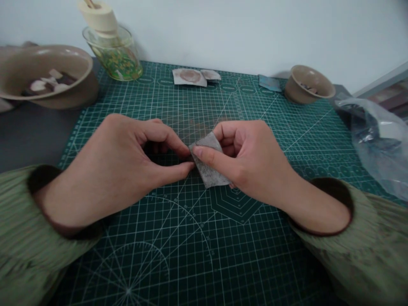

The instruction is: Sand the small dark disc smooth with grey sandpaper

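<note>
My right hand (pixel 245 159) is closed around a small grey square of fabric-like sheet (pixel 210 170), thumb pressed on top of it. My left hand (pixel 127 163) pinches thumb and forefinger together at the sheet's left edge. Both hands hover just over the middle of a green cutting mat (pixel 191 238). What lies inside the left pinch is hidden.
A large beige bowl (pixel 79 91) with pale and dark pieces sits at the back left. Beside it stands a glass jar (pixel 119 59) with a roll on top. Small sachets (pixel 191 76) lie at the mat's far edge, a small beige bowl (pixel 295 91) and a clear plastic bag (pixel 379 140) to the right.
</note>
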### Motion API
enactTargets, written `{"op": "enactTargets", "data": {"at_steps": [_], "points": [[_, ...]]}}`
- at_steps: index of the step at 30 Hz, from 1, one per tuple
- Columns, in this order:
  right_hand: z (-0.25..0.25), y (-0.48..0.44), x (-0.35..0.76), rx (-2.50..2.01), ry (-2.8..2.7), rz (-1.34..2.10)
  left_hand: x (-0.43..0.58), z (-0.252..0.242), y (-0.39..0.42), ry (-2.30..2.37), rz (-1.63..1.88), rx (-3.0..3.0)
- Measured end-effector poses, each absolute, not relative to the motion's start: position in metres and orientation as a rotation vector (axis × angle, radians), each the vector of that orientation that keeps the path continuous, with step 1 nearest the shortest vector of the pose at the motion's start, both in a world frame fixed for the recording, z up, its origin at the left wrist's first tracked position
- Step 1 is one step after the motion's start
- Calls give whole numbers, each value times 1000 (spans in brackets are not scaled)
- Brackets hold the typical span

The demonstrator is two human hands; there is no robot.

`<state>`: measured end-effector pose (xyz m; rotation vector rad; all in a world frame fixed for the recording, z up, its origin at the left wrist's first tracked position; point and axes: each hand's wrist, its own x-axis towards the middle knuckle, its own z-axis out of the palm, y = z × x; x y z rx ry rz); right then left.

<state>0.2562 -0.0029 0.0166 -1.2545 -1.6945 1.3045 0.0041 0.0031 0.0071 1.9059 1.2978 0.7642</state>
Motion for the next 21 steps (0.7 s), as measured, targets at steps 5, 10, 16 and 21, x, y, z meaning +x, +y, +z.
{"op": "enactTargets", "data": {"at_steps": [5,10,16,21], "points": [[11,-1,256,-1276,-1742,1227,3,5,5,1286,763,1911],[11,-2,258,-1263,-1771,1201,4,6,4,1279,755,1913],[10,-2,255,-1250,-1762,1185,2,7,2,1274,729,1942],[11,-2,255,-1257,-1758,1164,-1,4,5,1280,726,1952]]}}
